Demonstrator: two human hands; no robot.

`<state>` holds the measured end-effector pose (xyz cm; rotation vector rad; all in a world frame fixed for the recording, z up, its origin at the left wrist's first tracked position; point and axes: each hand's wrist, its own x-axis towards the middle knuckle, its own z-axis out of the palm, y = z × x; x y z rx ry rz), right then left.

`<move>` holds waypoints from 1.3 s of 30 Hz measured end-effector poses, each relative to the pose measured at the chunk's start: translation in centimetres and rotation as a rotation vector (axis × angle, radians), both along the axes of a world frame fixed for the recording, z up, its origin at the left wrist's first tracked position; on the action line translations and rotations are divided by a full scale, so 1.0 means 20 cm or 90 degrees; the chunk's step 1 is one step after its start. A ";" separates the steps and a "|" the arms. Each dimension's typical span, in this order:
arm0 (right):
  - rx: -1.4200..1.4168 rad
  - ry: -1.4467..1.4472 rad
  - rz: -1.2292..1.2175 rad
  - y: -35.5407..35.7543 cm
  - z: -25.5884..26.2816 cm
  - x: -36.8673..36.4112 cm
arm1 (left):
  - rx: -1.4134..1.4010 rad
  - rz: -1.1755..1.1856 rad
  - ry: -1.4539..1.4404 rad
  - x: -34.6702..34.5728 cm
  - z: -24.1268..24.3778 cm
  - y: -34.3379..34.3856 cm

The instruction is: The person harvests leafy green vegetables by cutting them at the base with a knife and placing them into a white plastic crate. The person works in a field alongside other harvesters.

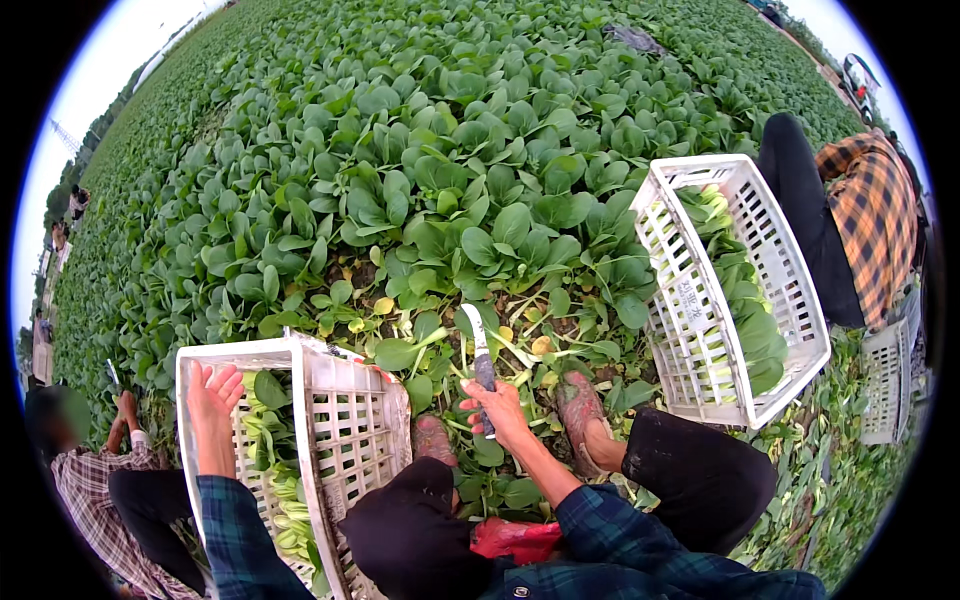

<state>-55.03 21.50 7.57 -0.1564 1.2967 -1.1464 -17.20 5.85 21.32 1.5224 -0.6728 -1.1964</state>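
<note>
My right hand is closed around the dark handle of a knife, whose short curved blade points up towards the standing leafy greens. With its fingers apart and nothing in them, my left hand is over the far left part of a white plastic crate. Cut greens with pale stems lie in rows inside that crate. Between my feet and the standing plants, loose and yellowed leaves litter the soil.
A second white crate holding cut greens stands at right, beside a person in an orange checked shirt. Another person crouches at left, holding a knife. A further crate is at far right. Dark plastic lies among the plants.
</note>
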 end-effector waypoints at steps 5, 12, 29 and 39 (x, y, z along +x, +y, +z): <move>-0.093 0.006 0.052 0.14 0.16 -0.20 | -0.254 -0.161 -0.248 -0.67 0.49 0.56; -0.080 0.418 0.032 0.34 -0.13 -0.51 | -0.206 -0.558 -0.236 -1.27 0.28 1.48; 0.100 0.014 0.124 0.71 1.06 -0.56 | 0.210 -0.850 -0.030 -1.26 -1.12 1.95; 0.099 -0.099 -0.024 0.10 0.88 -0.62 | 0.138 -0.854 -0.345 -1.70 -0.75 1.11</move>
